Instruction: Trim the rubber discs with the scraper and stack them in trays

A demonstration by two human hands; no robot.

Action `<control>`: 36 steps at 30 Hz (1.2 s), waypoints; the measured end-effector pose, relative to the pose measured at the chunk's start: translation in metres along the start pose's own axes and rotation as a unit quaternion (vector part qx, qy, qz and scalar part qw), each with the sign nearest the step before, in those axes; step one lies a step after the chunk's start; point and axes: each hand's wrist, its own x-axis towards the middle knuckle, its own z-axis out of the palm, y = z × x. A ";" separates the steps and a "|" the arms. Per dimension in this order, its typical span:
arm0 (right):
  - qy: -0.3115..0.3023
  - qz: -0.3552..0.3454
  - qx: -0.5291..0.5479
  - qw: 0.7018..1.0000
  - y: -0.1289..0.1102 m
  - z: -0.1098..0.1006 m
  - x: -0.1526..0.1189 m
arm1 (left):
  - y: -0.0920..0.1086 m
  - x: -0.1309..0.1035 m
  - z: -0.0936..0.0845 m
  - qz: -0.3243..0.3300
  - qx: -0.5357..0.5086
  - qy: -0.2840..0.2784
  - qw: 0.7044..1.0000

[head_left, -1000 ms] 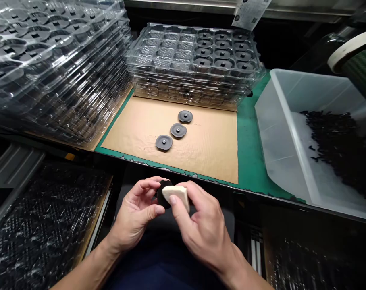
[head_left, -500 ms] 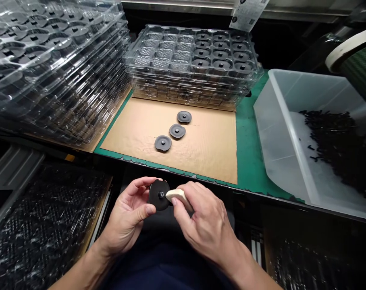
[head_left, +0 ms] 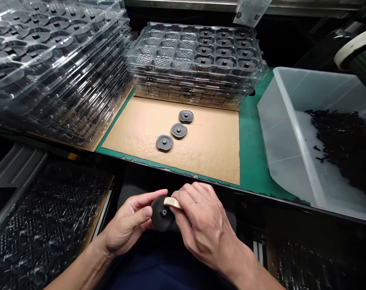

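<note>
Between thumb and fingers, my left hand (head_left: 130, 221) grips a black round disc (head_left: 162, 220) by its edge, its raised centre stud facing up at me. My right hand (head_left: 202, 219) is closed on a cream-coloured pad (head_left: 172, 202), perhaps felt or foam. The pad's tip rests at the disc's upper face, just above the stud; whether it presses there I cannot tell. On the cardboard sheet (head_left: 213, 149) beyond my hands lie three similar discs: a near one (head_left: 164, 142), a middle one (head_left: 179, 130) and a far one (head_left: 186, 116).
Stacked clear blister trays (head_left: 171, 70) stand behind the cardboard, black discs filling their right side. A taller tray stack (head_left: 89, 84) rises at left. On the green mat (head_left: 252, 153) at right sits a translucent bin (head_left: 294, 133) of small black parts. More dark trays (head_left: 50, 217) lie lower left.
Both hands have come slightly lower with the disc. The pad has shifted from the right of the stud to above it, and more of it is covered by my right fingers.
</note>
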 end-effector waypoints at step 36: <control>0.009 0.317 0.310 0.896 0.007 0.059 -0.038 | -0.017 0.034 0.046 0.146 0.167 0.089 0.971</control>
